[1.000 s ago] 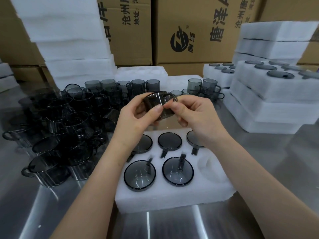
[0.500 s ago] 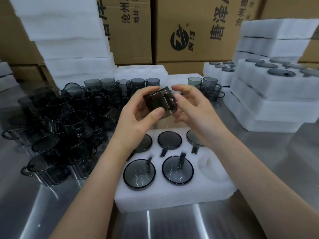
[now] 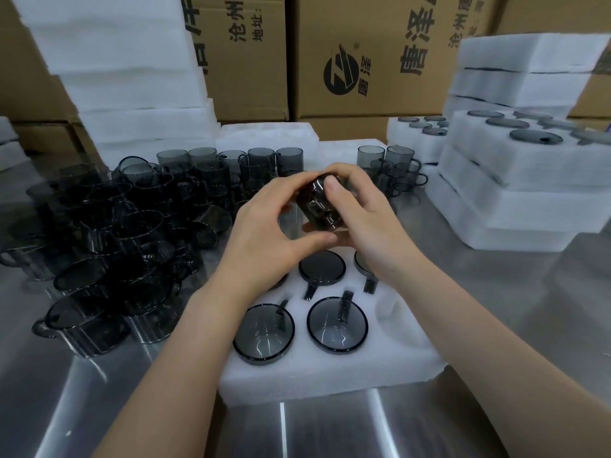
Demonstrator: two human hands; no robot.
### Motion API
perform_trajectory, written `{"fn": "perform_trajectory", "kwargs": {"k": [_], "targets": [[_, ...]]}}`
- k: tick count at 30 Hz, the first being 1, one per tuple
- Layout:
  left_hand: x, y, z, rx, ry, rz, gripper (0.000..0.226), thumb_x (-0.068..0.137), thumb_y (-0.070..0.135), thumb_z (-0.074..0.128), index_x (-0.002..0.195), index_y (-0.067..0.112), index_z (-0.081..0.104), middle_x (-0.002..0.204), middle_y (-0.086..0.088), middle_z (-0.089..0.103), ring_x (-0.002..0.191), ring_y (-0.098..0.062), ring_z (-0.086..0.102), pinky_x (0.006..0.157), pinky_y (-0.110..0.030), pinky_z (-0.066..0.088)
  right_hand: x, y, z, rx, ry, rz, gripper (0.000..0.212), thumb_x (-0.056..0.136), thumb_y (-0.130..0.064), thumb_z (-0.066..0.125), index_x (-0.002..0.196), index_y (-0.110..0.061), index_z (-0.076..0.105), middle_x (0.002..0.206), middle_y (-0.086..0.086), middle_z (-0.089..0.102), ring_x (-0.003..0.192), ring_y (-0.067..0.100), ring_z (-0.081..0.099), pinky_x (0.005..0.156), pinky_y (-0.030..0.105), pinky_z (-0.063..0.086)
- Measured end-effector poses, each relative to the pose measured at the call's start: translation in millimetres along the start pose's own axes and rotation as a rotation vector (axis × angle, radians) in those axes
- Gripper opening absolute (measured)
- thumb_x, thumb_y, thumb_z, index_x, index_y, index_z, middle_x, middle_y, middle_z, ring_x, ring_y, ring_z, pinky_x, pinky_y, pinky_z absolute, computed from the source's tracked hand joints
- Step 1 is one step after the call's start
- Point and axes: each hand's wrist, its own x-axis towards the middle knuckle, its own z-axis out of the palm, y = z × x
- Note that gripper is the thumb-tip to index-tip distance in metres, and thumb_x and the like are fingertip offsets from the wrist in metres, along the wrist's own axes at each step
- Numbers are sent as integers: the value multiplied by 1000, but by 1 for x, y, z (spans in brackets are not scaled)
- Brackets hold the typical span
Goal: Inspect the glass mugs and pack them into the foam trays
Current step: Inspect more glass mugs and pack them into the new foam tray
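Both my hands hold one smoky grey glass mug (image 3: 316, 206) in the air above the far side of a white foam tray (image 3: 330, 375). My left hand (image 3: 264, 229) grips it from the left with the thumb underneath. My right hand (image 3: 363, 223) curls round its right side, thumb pressed on the top. The mug lies tilted on its side. In the tray several mugs sit mouth down in round pockets, among them one at the near left (image 3: 263, 332) and one at the near middle (image 3: 337, 320). The near right pocket (image 3: 393, 309) holds nothing.
A dense pile of loose grey mugs (image 3: 109, 233) covers the steel table (image 3: 529, 309) at the left. A few more mugs (image 3: 393, 170) stand at the back. Filled foam trays (image 3: 529, 180) are stacked at the right, blank foam sheets (image 3: 132, 77) at the back left, cardboard boxes (image 3: 363, 54) behind.
The mug has been turned between my hands. My right hand moved from beside it to curl over its top and right side. Both hands stay above the tray's far row.
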Motion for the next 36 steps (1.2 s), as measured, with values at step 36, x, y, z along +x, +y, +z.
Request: {"fn": "perform_trajectory", "kwargs": {"k": [36], "targets": [[-2, -2, 0, -158, 15, 85, 63, 69, 7, 81, 123, 23, 52, 136, 10, 57, 132, -9, 50, 110, -38, 42, 4, -5, -5, 466, -61, 315, 47, 98, -40, 48, 124, -2, 60, 121, 26, 64, 111, 42, 64, 83, 45, 59]]}}
